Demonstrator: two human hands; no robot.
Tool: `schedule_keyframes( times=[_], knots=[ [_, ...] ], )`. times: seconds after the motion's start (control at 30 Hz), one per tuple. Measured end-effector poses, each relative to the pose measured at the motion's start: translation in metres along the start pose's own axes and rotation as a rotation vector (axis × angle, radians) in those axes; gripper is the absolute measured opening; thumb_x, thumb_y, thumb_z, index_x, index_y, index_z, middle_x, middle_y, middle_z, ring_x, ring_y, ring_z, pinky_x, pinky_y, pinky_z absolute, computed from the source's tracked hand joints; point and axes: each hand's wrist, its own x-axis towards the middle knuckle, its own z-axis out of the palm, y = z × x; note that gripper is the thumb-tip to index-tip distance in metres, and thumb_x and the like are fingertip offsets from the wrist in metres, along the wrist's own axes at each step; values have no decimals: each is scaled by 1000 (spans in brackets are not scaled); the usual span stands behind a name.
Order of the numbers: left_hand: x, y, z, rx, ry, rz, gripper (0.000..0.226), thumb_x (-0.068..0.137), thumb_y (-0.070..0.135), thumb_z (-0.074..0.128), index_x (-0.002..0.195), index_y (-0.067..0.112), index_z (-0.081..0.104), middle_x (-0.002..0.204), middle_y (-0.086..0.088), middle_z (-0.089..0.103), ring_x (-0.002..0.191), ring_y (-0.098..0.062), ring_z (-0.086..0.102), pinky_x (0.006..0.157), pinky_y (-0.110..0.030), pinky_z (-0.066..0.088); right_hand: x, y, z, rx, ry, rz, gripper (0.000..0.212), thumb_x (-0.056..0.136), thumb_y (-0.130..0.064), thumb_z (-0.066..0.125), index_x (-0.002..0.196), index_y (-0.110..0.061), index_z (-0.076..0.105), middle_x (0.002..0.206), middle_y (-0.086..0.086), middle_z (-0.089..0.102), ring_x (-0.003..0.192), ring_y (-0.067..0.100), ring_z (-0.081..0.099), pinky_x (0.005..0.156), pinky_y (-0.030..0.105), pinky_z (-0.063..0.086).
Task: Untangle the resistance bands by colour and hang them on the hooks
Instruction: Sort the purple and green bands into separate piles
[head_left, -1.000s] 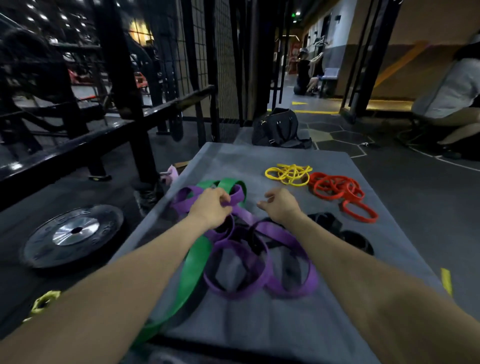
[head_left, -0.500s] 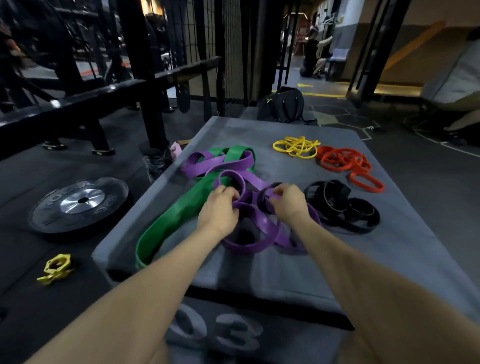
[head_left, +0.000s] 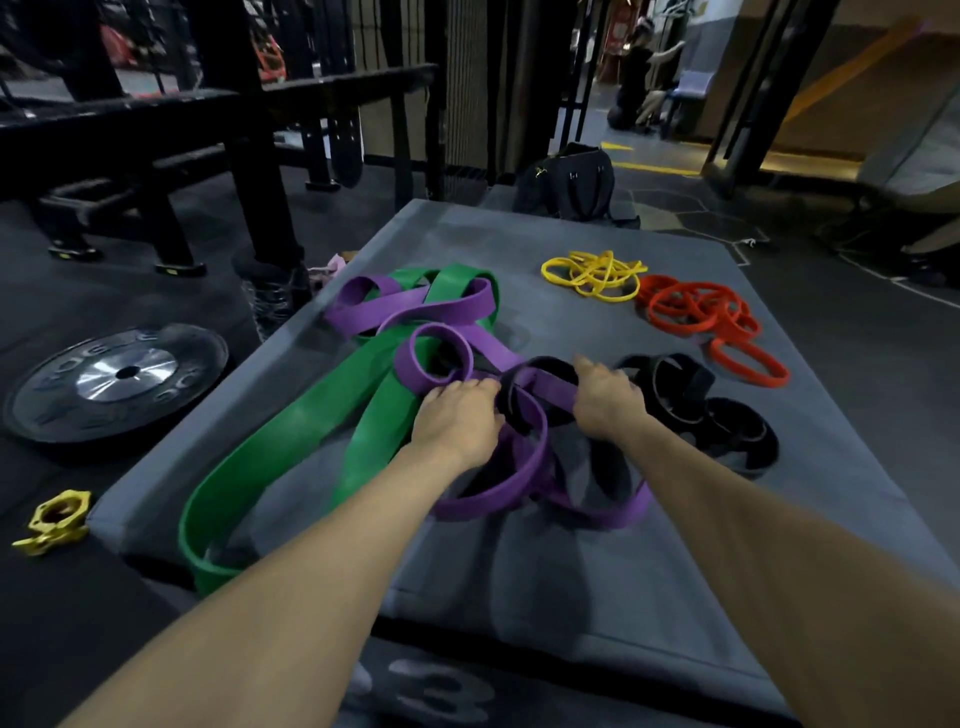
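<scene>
A tangle of wide purple bands (head_left: 415, 312) lies mid-box, wound through a long green band (head_left: 291, 447) and a black band (head_left: 524, 410). My left hand (head_left: 457, 421) grips a purple loop at the knot. My right hand (head_left: 605, 400) is closed on a purple strand beside it. Separate heaps lie on the grey padded box (head_left: 649, 597): thin yellow bands (head_left: 595, 275) at the far middle, red bands (head_left: 706, 322) at the far right, black bands (head_left: 696, 410) right of my right hand. No hooks are in sight.
A black weight plate (head_left: 117, 379) and a yellow collar clip (head_left: 54, 522) lie on the floor to the left. A black rack (head_left: 249, 135) stands behind them. A dark bag (head_left: 569, 182) sits beyond the box. A person kneels far back (head_left: 636, 78).
Both hands came nearer, from the far end of the purple tangle to its middle knot, and closed on purple strands. The view tilted down and drew back.
</scene>
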Motion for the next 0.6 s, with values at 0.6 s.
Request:
schedule_keyframes(
  times=[0.6],
  knots=[
    [-41,13,-28,-40,126,-163,17,86,38,60,92,26,69,102,-1,70,97,-29,63,75,-30,43,-87,42,-17,362,348,-63,27,86,-18,56,111,-22,67,103,9,72,99,33,64,79,40,52]
  ],
)
